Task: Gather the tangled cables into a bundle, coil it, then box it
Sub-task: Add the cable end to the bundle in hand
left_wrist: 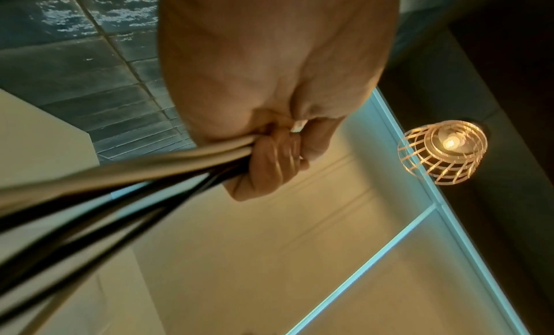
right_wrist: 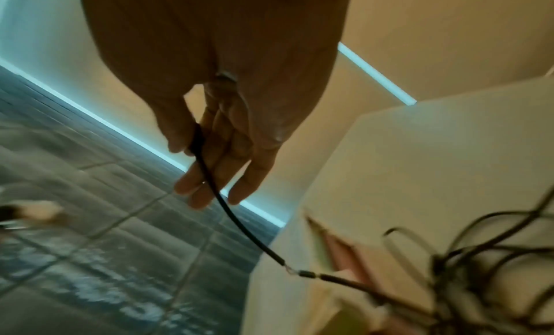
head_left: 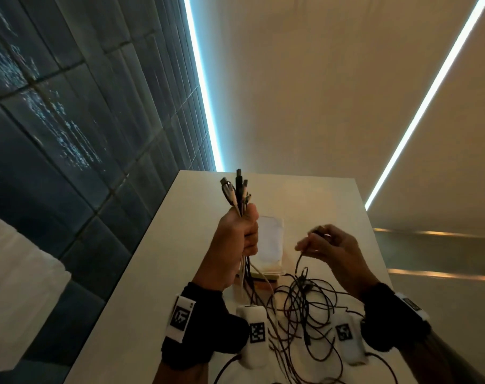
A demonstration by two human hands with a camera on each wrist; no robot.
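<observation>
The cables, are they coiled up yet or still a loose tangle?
Still loose. The left hand grips only the plug ends; the cables sprawl in tangled loops on the table.

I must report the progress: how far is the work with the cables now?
Done: the left hand grips several cable ends together, plugs pointing up.
In hand: the right hand pinches the end of one more black cable, lifted from the tangle on the table.
Left: most cable lengths lie loose and uncoiled, and nothing is in the box yet.
</observation>
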